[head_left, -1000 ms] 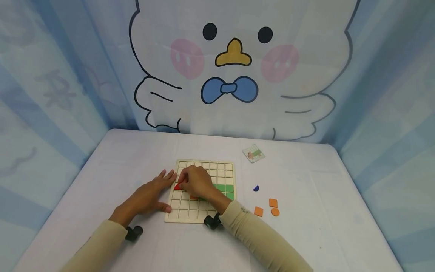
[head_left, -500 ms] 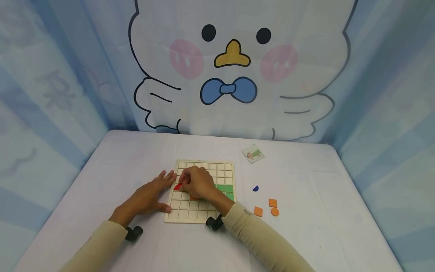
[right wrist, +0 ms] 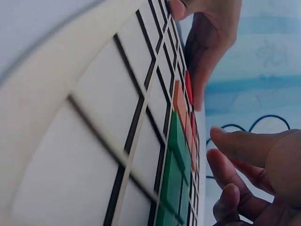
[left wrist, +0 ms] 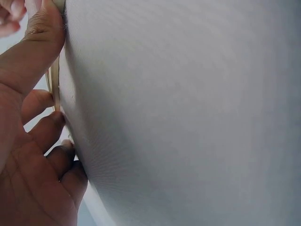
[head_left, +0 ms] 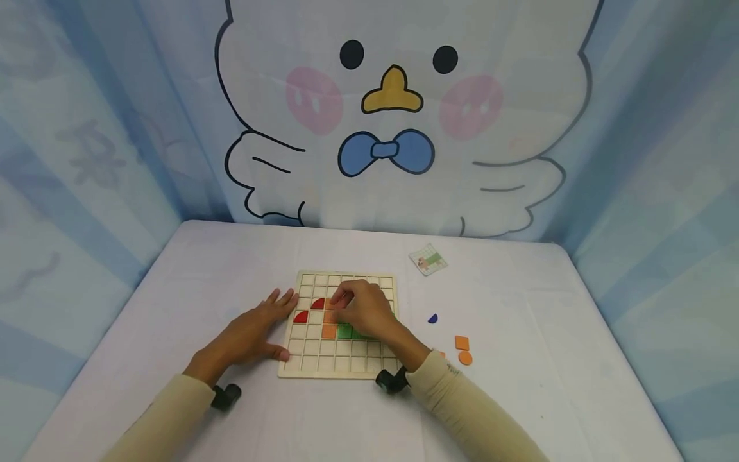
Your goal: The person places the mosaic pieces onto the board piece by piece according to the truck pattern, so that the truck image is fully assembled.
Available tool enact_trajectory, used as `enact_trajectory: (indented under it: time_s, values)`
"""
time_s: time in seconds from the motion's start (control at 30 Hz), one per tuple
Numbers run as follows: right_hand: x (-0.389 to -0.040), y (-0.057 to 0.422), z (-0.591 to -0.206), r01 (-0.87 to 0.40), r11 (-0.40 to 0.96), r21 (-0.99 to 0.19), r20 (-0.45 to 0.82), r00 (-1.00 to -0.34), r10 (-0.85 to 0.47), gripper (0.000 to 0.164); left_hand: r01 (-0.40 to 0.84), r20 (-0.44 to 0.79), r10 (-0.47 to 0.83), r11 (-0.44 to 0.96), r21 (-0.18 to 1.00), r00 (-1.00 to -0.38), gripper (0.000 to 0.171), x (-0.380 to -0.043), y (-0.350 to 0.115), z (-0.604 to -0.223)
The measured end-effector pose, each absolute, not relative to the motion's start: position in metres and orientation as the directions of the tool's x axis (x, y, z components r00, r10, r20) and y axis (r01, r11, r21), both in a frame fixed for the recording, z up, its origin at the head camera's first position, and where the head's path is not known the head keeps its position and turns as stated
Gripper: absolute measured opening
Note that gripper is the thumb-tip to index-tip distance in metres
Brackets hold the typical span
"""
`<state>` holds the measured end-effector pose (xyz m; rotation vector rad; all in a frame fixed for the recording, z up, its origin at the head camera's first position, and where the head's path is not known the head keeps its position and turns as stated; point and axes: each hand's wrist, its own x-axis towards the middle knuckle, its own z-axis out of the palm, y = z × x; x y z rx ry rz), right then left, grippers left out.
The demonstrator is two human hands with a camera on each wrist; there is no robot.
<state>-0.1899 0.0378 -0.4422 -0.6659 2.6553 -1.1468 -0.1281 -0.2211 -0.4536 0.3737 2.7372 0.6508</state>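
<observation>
A pale wooden grid board (head_left: 320, 367) lies on the table. On it sit two red quarter-round tiles (head_left: 301, 317), a column of orange square tiles (head_left: 329, 331) and green square tiles (head_left: 344, 331), some covered by the right hand. My left hand (head_left: 252, 332) rests with spread fingers at the board's left edge; in the left wrist view its thumb (left wrist: 40, 33) touches the rim. Just above the tiles hovers my right hand (head_left: 366, 311). The right wrist view shows its thumb (right wrist: 244, 146) and fingers apart, holding nothing.
Right of the board lie a blue half-round tile (head_left: 433, 318), an orange square (head_left: 462, 343) and an orange disc (head_left: 465, 358). Another orange piece is mostly hidden by the right sleeve (head_left: 462, 391). Behind them lies a pattern card (head_left: 428, 260). Curtains (head_left: 646, 192) border the table.
My right hand has let go near the left red tile and moved right, uncovering a second red tile and more orange ones. The left hand stays at the board's edge.
</observation>
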Motion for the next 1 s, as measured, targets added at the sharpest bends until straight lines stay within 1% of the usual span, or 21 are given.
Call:
enact_trajectory:
  time_s: [0.23,0.53,0.67,1.0]
  values:
    - [-0.187,0.069,-0.441,-0.284,0.631,-0.722,-0.003,-0.911,-0.413,0.015,0.179,-0.216,0.308,0.866,0.467,-0.926,0.119,-0.126,-0.219,-0.452]
    - [-0.185,0.116,-0.437,-0.189,0.649,-0.737,-0.032,-0.949,-0.312,0.016,0.172,-0.222,0.307,0.864,0.474,-0.926,0.119,-0.126,-0.220,-0.453]
    - [-0.186,0.140,-0.437,-0.174,0.687,-0.706,-0.023,-0.963,-0.268,0.017,0.175,-0.224,0.309,0.864,0.472,-0.924,0.120,-0.127,-0.220,-0.453]
    - [-0.184,0.187,-0.441,-0.094,0.749,-0.656,-0.056,-0.983,-0.172,0.015,0.170,-0.228,0.308,0.863,0.475,-0.924,0.120,-0.127,-0.221,-0.453]
